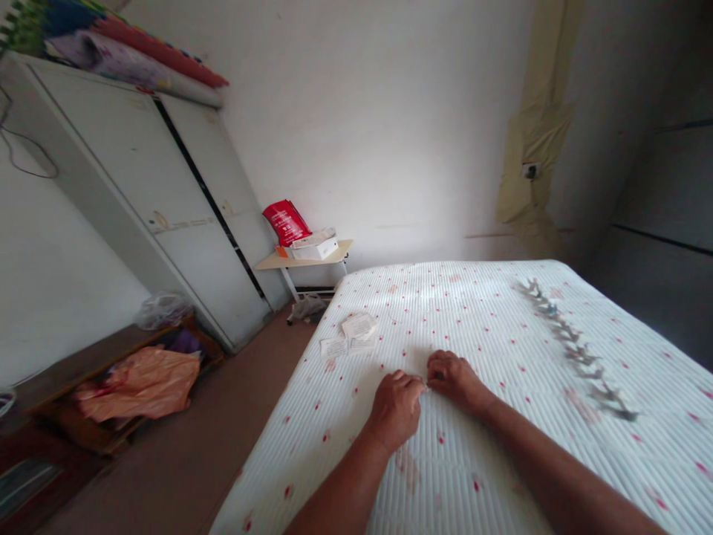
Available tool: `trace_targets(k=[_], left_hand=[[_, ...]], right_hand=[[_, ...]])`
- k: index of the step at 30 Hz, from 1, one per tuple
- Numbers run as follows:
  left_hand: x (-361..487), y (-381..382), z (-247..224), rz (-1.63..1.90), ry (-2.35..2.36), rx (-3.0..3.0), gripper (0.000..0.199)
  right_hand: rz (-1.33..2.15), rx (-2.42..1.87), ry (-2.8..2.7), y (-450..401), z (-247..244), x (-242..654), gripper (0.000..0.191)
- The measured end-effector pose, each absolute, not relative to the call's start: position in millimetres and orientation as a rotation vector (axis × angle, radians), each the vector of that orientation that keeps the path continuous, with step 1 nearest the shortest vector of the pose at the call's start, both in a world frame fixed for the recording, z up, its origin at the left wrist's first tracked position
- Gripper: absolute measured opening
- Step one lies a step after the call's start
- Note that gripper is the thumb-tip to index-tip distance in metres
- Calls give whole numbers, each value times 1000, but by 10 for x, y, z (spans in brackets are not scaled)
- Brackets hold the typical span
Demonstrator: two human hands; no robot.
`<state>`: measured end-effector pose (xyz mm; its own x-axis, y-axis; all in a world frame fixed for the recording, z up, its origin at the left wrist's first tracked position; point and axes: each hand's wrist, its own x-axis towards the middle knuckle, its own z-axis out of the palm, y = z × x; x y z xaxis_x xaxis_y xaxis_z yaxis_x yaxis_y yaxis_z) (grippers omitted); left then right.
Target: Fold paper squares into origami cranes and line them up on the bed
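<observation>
Over the middle of the white, red-dotted bedspread (462, 475), my left hand (396, 409) and my right hand (454, 380) are close together with fingers curled in a pinch. A tiny pale bit shows between the fingertips, too small to name. Just beyond my left hand lie several printed paper pieces (359, 327), partly overlapping. To the right of my right hand, a row of small grey pointed shapes (571, 338), which look like folded paper cranes, runs across the bed; they are blurred.
Beyond the bed's left corner a small table (270, 261) bears a red bag (287, 221) and a white box (317, 249). A tall cabinet (128, 148) with rolled mats (145, 67) on top stands left. Below it, an orange plastic bag (142, 383) lies on a low wooden bench.
</observation>
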<state>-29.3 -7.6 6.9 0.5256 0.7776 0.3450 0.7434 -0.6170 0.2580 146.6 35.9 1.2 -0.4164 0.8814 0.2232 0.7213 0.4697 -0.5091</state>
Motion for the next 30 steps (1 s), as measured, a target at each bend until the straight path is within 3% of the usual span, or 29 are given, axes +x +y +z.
trace_targets(k=[11,30], left_hand=[[-280,-114,64,586,1363,2756,20],[-223,-132,66,511,1479,2753,15]], right_hand=[[467,-1382,-2216,376,-33,1456,6],[597,-1249,-2146,451,-86,1514,18]])
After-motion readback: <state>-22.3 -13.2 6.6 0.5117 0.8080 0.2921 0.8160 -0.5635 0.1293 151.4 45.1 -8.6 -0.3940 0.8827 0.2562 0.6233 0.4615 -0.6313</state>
